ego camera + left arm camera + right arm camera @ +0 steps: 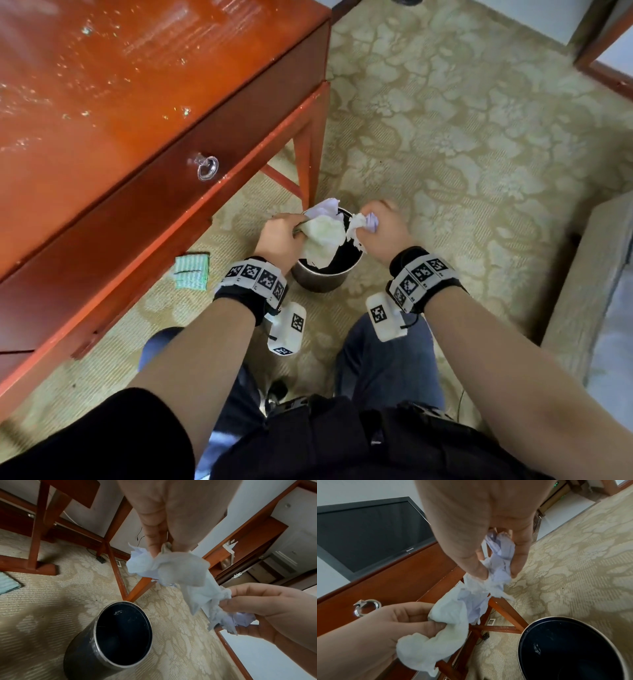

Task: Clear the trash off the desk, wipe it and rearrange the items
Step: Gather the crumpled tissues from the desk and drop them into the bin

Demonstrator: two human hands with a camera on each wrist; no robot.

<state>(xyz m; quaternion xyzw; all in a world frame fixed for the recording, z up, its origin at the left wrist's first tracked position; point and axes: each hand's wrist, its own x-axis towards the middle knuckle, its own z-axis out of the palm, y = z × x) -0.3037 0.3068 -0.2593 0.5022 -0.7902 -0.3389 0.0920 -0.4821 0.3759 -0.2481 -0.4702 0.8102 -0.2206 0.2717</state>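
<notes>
Tissue trash [323, 236], white and crumpled, hangs over the open mouth of the dark round bin [322, 279], stretched between both hands. The left hand [279, 236] pinches one end, thumb and fingers curled round a bunched wad; the right hand [383, 228] clamps the other end, so each grip is closed on the paper and neither is released.

The head view shows the bin standing on the patterned carpet [462, 144] just beside the leg of the red-brown tabletop [102, 85], whose glossy surface carries pale specks and smears. A metal ring pull [207, 167] sits on the drawer front. A green striped cloth [192, 272] lies on the carpet under the tabletop's edge, near the left wrist. Both wrists wear black bands with printed square markers.

The left wrist view looks down into the bin, revealing a dark interior with a few pale scuffs inside the metal rim [123, 632]; the tissue looks bluish here, with frayed, torn ends at the right fingers [240, 604]. It also shows the desk's crossed braces and a cable by the wall.

Only the right wrist view shows a black television screen [368, 534] standing above the tabletop, and lilac-tinted paper [500, 547] tucked inside the right hand's grip.
</notes>
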